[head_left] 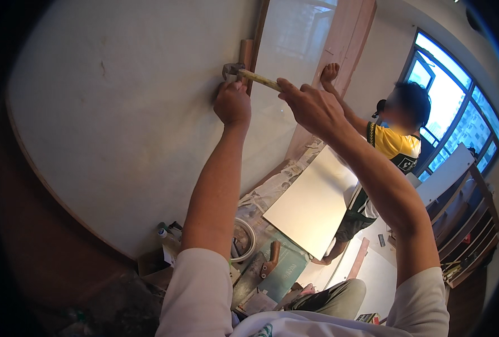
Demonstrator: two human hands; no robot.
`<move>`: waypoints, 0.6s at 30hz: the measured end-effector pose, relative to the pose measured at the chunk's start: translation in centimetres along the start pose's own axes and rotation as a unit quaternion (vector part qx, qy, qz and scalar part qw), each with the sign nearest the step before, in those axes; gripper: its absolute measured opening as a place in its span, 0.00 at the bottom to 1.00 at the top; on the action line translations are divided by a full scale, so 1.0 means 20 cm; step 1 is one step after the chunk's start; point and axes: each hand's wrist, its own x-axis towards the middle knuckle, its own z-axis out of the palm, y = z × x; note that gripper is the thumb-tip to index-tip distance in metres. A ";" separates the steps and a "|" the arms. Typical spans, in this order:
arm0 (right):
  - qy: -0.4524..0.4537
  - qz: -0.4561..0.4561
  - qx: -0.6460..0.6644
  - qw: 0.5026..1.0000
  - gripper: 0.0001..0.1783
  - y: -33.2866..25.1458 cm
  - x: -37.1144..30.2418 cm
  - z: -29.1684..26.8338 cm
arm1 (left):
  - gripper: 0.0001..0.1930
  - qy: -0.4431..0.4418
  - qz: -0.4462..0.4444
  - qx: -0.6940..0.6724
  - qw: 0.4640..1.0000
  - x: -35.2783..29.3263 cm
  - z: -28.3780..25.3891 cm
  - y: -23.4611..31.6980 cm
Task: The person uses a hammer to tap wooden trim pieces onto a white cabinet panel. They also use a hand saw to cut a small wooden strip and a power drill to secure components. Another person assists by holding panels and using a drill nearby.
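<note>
White T-shirt (199, 292) nearest, six to seven o'clock, both bare arms reaching up to twelve. Right hand (314, 109) grasps the hammer (261, 80) by its pale handle; head sits at twelve, against the wall beside a wood strip (247, 51) and the edge of a glossy panel (294, 50). Left hand (232, 104) is up right below the head, fingers curled; can't tell if it pinches anything, tips hidden. Risks, my read: left fingers are in the strike zone, so a glancing blow would catch them. Overhead reach could cost aim, and a stray hit might chip panel or dent wall. Co-worker (398, 143) at two to three o'clock has a hand (329, 73) on the pink board (339, 56); a jolt could pass through if the pieces are joined. Dropped hammer could land on the clutter at six, handsaw (271, 259) included. Writing: shirt print at six is cut off, co-worker's shirt carries a pale emblem at three, packet (368, 318) at five has print too small to read.
</note>
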 end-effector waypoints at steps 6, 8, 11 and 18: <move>0.014 0.020 0.044 0.999 0.17 0.01 -0.03 0.03 | 0.07 0.003 0.020 -0.018 1.000 -0.02 -0.01 0.02; 0.023 0.028 0.044 0.998 0.16 -0.05 -0.05 0.04 | 0.07 0.003 0.029 0.003 1.000 -0.03 -0.01 -0.02; 0.039 0.026 0.038 0.998 0.15 -0.16 -0.08 0.01 | 0.07 0.008 0.056 0.022 0.998 -0.04 -0.01 -0.06; 0.034 0.042 0.039 0.998 0.13 -0.07 0.00 0.03 | 0.07 0.001 0.099 0.009 0.995 -0.02 -0.01 -0.06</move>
